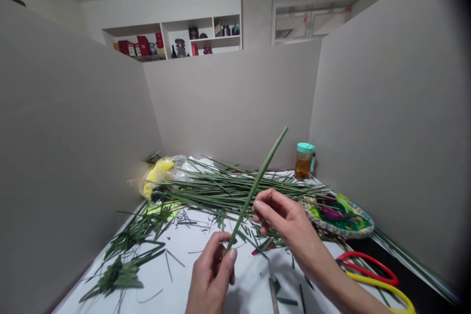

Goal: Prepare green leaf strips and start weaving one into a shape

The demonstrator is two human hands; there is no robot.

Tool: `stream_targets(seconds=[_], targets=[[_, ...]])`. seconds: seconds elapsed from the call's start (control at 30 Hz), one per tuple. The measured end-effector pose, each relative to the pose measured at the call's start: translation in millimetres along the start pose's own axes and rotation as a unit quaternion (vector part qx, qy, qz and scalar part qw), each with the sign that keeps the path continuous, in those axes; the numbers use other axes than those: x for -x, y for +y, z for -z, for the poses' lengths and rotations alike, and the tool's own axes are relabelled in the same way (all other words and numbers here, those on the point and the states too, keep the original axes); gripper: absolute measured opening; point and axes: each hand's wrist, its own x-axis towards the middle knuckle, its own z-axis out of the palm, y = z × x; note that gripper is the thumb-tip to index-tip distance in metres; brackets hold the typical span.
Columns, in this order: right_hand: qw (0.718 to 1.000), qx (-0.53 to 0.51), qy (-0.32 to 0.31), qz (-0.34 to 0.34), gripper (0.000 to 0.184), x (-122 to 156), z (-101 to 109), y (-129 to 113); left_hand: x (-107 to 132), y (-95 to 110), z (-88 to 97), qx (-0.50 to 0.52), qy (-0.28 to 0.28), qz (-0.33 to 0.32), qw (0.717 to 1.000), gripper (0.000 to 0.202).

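A long green leaf blade (259, 176) slants up to the right above the table. My left hand (213, 270) pinches its lower end between thumb and fingers. My right hand (283, 216) is closed beside the middle of the blade, thumb against curled fingers. Whether those fingertips touch the blade or hold a thin strip, I cannot tell. Behind both hands lies a heap of long green leaves (217, 186). Below the right hand, a thin stick-like tool (273, 294) lies among leaf scraps.
At right are a woven basket (364, 228) of coloured cords and scissors with red and yellow handles (371, 262). A turquoise-lidded jar (303, 162) stands behind. Woven leaf pieces (117, 274) and a yellow-and-clear plastic bag (162, 171) lie left. Grey panels (228, 108) enclose the table.
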Motion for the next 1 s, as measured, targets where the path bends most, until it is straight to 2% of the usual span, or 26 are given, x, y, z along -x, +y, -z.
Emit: stream_targets(seconds=[0.1, 0.27, 0.37, 0.5, 0.8, 0.93, 1.0], targets=[[1.000, 0.008, -0.012, 0.023, 0.025, 2.7, -0.8, 2.5, -1.4, 0.9, 1.7, 0.039, -0.015, 0.013, 0.999, 0.045], [0.999, -0.008, -0.042, -0.005, 0.023, 11.6, -2.4, 3.5, -3.5, 4.3, 1.3, 0.089, -0.004, 0.021, 0.996, 0.036], [0.996, -0.005, -0.090, -0.025, 0.023, 17.8, -2.3, 6.0, -5.7, 3.1, 1.5, 0.095, 0.008, 0.008, 0.995, 0.033], [0.986, -0.075, -0.151, -0.010, 0.025, 21.2, -3.0, 10.6, -9.3, -0.5, 4.7, 0.110, 0.021, -0.006, 0.994, 0.037], [0.974, -0.121, -0.182, -0.056, 0.017, 23.2, -14.5, 13.1, -11.4, 1.6, 13.2, 0.075, 0.075, -0.047, 0.993, 0.034], [0.965, -0.137, -0.205, -0.091, 0.032, 22.0, -20.3, 21.1, -12.8, 0.9, 16.1, 0.090, 0.095, -0.060, 0.990, 0.033], [0.960, -0.135, -0.219, -0.106, 0.034, 21.7, -20.4, 23.9, -14.7, -0.7, 17.7, 0.096, 0.097, -0.068, 0.988, 0.032]])
